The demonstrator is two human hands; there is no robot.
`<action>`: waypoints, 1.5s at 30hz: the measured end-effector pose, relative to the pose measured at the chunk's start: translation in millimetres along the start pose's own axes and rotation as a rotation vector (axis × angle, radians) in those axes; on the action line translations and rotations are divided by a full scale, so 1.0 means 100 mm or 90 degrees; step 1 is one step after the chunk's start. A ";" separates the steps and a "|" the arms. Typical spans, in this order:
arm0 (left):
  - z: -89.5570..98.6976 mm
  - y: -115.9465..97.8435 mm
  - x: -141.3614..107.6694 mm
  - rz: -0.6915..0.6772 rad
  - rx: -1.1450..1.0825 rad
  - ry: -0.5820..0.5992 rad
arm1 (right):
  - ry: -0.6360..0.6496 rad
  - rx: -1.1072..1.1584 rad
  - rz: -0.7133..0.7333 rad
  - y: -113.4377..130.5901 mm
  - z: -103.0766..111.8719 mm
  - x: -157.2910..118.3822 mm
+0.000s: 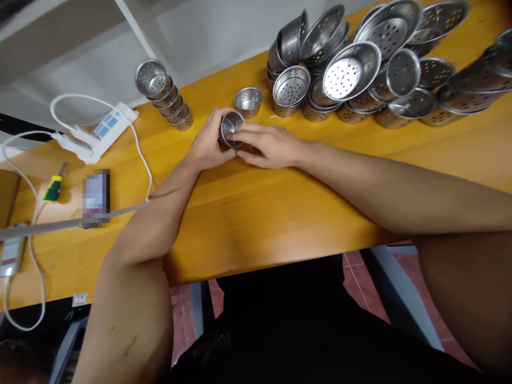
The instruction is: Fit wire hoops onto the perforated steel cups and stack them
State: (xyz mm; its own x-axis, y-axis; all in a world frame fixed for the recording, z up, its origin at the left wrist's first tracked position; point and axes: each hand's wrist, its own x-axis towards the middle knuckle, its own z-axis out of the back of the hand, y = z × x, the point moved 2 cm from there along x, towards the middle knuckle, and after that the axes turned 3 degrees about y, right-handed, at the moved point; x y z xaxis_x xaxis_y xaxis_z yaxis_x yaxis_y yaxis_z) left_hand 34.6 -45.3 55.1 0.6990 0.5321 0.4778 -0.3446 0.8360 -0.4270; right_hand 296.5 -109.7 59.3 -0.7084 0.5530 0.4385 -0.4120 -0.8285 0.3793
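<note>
My left hand is wrapped round a small perforated metal cup, which tilts with its mouth toward me. My right hand reaches in from the right, its fingertips at the cup's mouth and inner wall; whether they pinch anything is too small to tell. Just behind the hands a single metal cup stands upright on the wooden table. Left of them leans a stack of similar cups.
Many perforated cups are piled along the back right. On the left lie a white power strip with cables, a green-and-yellow screwdriver and a blurred-out phone-like object. The table's front edge is near my body.
</note>
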 end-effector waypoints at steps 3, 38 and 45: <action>0.01 -0.07 0.01 0.008 -0.007 -0.001 | -0.020 0.003 0.011 0.00 -0.02 0.01; 0.03 -0.21 0.06 0.120 0.031 0.145 | -0.121 0.105 -0.113 0.04 0.10 0.09; -0.06 -0.05 0.06 0.025 0.005 0.069 | -0.142 0.130 -0.147 -0.01 0.07 0.10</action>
State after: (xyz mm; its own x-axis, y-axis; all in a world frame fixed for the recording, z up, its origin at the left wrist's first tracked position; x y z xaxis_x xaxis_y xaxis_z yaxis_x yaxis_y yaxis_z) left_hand 44.1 -46.8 56.0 0.7481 0.5477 0.3748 -0.3781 0.8159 -0.4374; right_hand 293.9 -103.0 69.5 -0.4581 0.7479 0.4804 -0.4077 -0.6571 0.6341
